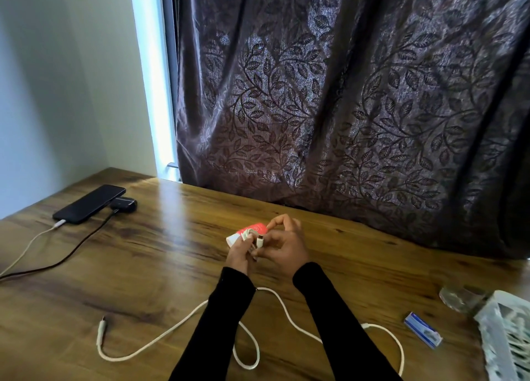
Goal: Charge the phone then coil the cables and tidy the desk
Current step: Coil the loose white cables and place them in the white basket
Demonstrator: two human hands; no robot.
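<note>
A black phone [89, 204] lies at the desk's far left with a white charging cable [27, 247] plugged into its near end. Over the middle of the desk my left hand [239, 256] holds a small coiled white cable [249, 235] against a red and white card [253, 229]. My right hand [282, 244] pinches the cable's plug end [259, 241] right beside it. A long white cable [177, 327] sprawls loose on the desk under my forearms, one plug [101, 323] lying at the left.
A small dark device [125, 204] with a black cable [71, 254] sits beside the phone. At the right are a small blue box [423, 333], a white slatted basket [507, 337] and a clear object [459, 297]. A dark leaf-patterned curtain [344, 108] hangs behind the wooden desk [143, 266].
</note>
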